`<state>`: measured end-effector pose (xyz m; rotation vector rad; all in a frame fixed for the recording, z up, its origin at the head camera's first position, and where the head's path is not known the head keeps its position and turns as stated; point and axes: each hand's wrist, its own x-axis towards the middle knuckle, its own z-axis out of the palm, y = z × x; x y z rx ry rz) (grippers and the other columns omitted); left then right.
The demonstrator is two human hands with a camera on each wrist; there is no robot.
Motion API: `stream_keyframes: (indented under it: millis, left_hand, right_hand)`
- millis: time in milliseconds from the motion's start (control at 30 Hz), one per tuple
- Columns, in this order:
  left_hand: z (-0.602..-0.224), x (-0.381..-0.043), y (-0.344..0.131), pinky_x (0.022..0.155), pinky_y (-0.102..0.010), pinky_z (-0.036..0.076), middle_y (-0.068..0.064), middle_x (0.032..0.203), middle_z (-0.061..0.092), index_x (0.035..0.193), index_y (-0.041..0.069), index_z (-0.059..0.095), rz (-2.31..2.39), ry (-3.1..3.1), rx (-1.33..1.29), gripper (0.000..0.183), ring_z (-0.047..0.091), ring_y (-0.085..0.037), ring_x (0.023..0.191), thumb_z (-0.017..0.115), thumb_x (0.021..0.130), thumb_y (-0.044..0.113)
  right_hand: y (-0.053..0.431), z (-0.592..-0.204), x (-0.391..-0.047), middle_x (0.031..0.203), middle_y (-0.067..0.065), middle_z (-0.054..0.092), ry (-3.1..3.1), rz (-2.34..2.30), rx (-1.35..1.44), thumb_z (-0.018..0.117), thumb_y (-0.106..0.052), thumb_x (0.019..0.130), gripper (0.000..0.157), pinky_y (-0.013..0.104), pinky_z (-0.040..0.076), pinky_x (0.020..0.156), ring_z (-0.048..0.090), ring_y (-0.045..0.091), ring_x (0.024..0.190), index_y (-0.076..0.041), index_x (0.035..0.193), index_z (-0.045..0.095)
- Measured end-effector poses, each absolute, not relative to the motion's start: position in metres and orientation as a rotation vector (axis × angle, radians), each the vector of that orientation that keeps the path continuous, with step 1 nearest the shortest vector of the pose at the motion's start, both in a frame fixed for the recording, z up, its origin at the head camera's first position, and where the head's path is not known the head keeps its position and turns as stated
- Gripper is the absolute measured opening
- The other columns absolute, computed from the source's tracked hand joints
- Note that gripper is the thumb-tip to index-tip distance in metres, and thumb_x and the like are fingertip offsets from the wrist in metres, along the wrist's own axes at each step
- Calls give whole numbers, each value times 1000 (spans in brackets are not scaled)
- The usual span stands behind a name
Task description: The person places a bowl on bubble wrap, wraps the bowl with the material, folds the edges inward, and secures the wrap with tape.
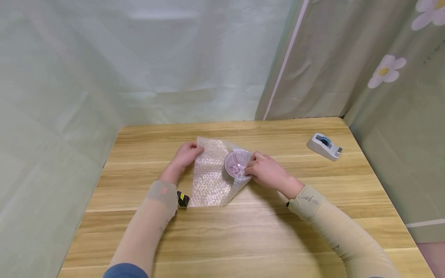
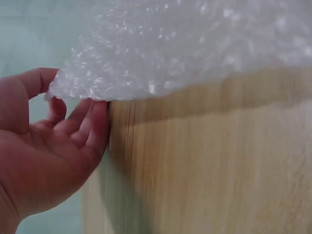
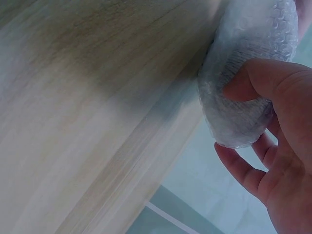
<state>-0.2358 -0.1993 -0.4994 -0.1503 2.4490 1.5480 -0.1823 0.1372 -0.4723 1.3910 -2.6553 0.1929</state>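
A sheet of bubble wrap (image 1: 208, 187) lies across the middle of the wooden table, with a small bowl (image 1: 231, 165) on it. Thin dark reddish lines fan out over the bowl's inside. The wrap's right part is folded up over the bowl's right side. There my right hand (image 1: 269, 172) grips bowl and wrap together, thumb inside the rim and fingers beneath, as the right wrist view shows. At the wrap's far left corner, my left hand (image 1: 185, 156) pinches the edge between thumb and finger. In the left wrist view that edge of the wrap (image 2: 146, 63) is lifted off the table.
A pale tape dispenser (image 1: 323, 147) with a blue roll stands at the back right of the table (image 1: 215, 243). Light curtains (image 1: 194, 58) hang behind and along both sides. A small black device (image 1: 182, 199) is at the left wrist.
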Motion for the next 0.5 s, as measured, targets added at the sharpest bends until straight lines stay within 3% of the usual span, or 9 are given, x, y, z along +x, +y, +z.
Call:
stream_keyframes:
  millis: [267,500]
  left_hand:
    - [-495,-236,-188,112,-50,47,-25,150,52,155,-5,44,1708,2259,-193,59,54,-38,130,60,108,27]
    - [-492,-239,-177,105,-50,53,-23,142,61,146,-1,59,1744,2268,-187,52,61,-36,122,52,113,39]
  right_hand:
    - [137,-474,-184,108,-6,80,-2648,206,1399,80,-2,88,23,44,58,84,60,26,103,-22,99,84]
    - [137,-473,-183,107,-6,80,-2666,212,1392,81,-3,88,21,46,58,84,60,26,105,-22,97,84]
